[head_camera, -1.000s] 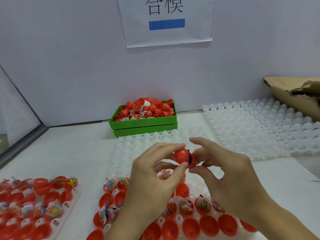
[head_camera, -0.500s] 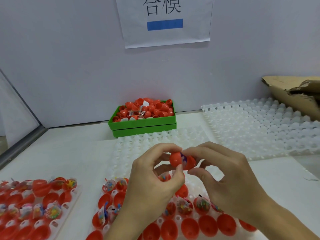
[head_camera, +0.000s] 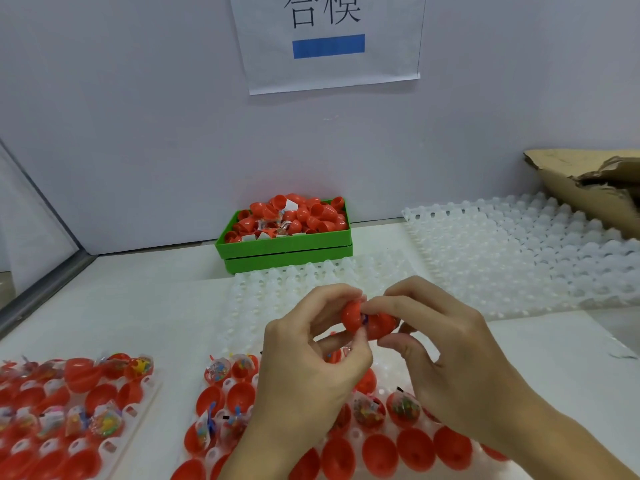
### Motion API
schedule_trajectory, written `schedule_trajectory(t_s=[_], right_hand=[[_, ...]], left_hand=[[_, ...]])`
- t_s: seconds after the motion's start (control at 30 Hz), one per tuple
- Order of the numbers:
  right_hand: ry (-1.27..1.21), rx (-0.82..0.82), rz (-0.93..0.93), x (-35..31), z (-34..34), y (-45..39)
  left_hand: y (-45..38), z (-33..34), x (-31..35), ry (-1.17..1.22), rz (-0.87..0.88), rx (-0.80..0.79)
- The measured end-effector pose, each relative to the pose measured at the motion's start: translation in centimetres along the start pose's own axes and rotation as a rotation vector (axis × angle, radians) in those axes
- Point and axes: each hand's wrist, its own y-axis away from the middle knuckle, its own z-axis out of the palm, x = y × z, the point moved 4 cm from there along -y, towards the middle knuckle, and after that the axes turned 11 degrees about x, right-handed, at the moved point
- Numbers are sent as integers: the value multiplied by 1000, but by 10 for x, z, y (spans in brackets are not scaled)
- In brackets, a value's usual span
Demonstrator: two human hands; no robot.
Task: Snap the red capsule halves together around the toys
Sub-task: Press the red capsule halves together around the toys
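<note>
Both hands meet above the near tray around one red capsule (head_camera: 370, 322). My left hand (head_camera: 311, 362) pinches its left half between thumb and fingers. My right hand (head_camera: 446, 344) pinches the right half. A sliver of blue toy shows in the seam between the halves. Below the hands a white tray (head_camera: 239, 327) holds red capsule halves (head_camera: 379, 452), several with bagged toys (head_camera: 403, 405) in them.
A second tray of red halves and toys (head_camera: 79, 410) lies at the near left. A green bin of red halves (head_camera: 287, 233) stands against the back wall. Stacked white trays (head_camera: 519, 251) and torn cardboard (head_camera: 588, 188) fill the right side.
The right hand's fingers, straight a second ago, have curled over the capsule's right half. The two halves have been pushed closer together and the pair has dropped slightly.
</note>
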Motion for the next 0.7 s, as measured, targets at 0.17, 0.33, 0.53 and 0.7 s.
schedule_trajectory(t_s=[0.17, 0.33, 0.53, 0.7], right_hand=[[-54, 86, 97, 4, -5, -2], [-72, 118, 101, 1, -8, -4], [-321, 127, 306, 0, -6, -4], [-453, 169, 486, 4, -5, -3]], left_hand=[[-3, -3, 0, 65, -56, -80], [-4, -5, 0, 38, -42, -59], [-5, -6, 3, 77, -56, -38], [-6, -6, 5, 129, -68, -57]])
